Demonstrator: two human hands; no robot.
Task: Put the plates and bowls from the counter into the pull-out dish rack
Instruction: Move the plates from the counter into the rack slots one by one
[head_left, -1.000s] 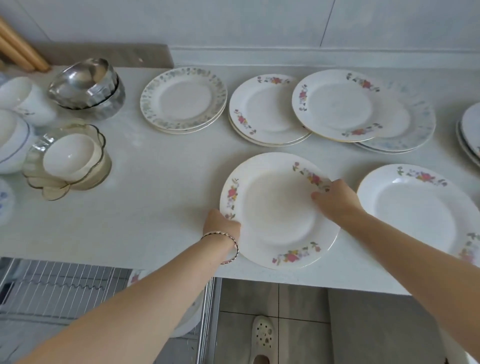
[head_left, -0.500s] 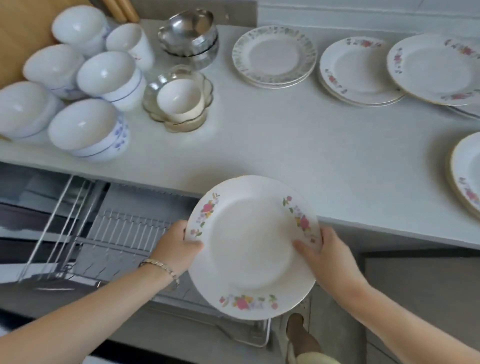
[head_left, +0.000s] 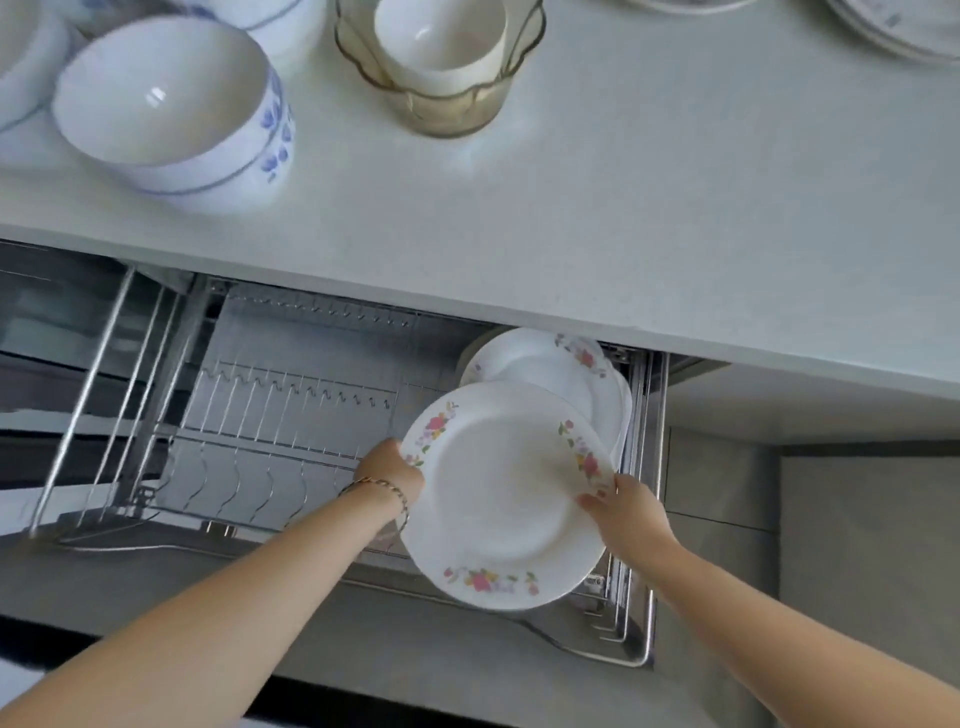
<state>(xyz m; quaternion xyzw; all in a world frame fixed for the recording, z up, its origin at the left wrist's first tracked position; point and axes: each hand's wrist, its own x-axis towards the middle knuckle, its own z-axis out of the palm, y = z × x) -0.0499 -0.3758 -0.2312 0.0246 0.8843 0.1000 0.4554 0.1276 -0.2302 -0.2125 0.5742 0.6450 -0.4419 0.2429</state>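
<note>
A white plate with a pink flower rim (head_left: 506, 493) hangs tilted over the right end of the pull-out wire dish rack (head_left: 270, 415). My left hand (head_left: 392, 470) grips its left edge and my right hand (head_left: 621, 506) grips its right edge. Behind it, at the rack's right end, stand other floral plates (head_left: 545, 364) on edge. On the counter (head_left: 623, 218) above are a blue-patterned white bowl (head_left: 171, 104) and a white cup inside a scalloped glass bowl (head_left: 441, 62).
More white bowls (head_left: 21, 62) crowd the counter's far left, and plate rims (head_left: 893, 26) show at the top right. The rack's left and middle wire slots hold nothing. A grey cabinet front (head_left: 857, 545) lies to the right of the rack.
Both hands lifted the floral plate off the counter and brought it down over the open rack's right end. The view has tilted down with it.
</note>
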